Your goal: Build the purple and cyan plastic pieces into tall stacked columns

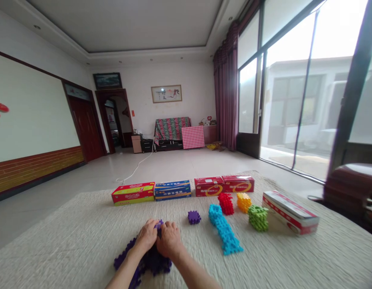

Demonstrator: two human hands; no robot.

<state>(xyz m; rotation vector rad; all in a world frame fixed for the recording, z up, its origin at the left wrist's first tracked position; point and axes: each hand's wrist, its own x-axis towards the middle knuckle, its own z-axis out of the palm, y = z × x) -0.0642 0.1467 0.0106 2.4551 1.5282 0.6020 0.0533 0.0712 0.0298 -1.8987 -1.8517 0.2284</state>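
Note:
My left hand (148,234) and my right hand (169,237) are close together, fingers bent round a purple interlocking block piece (158,224) that shows between them. Much of that piece is hidden by the fingers. Beneath my wrists lies a spread of dark purple interlocking blocks (156,261) on the cloth. A small stack of purple blocks (194,217) sits apart, just right of my hands. Further right is a long light-blue block strip (225,233), with red (226,203), yellow (244,202) and green block stacks (258,218) beyond it.
A red-and-yellow box (133,194), a blue box (173,190) and two red boxes (208,187) line the far side of the pale cloth-covered surface (83,233). One white-and-red box (290,212) stands at the right. Past it is a dark red glossy piece of furniture (351,192).

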